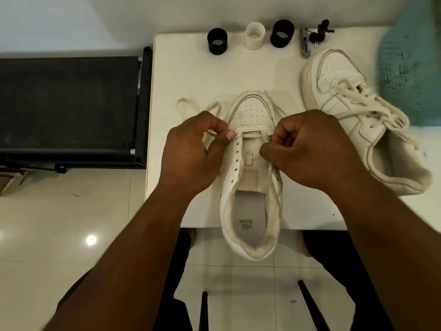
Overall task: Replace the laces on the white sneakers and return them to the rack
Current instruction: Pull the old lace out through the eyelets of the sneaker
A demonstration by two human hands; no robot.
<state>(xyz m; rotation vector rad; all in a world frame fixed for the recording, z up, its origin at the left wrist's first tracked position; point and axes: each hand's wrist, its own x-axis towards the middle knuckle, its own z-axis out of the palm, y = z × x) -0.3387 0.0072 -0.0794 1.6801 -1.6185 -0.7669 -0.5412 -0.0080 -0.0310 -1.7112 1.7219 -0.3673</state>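
A white sneaker (250, 187) lies toe-away in the middle of the white table (191, 75), its heel over the front edge. A cream lace (191, 103) runs through its lowest eyelets; the loose end trails to the left of the toe. My left hand (191, 151) pinches the lace at the shoe's left eyelet row. My right hand (307, 146) pinches the lace at the right eyelet row. A second white sneaker (353, 111), laced, lies on its side at the right.
Two black rolls (217, 41) (282, 34) and a white roll (254, 35) stand at the table's back edge, beside a metal tool (305, 44) and a dark bundle (321, 32). A black rack (69, 108) stands left. A teal mesh thing (410, 68) sits at right.
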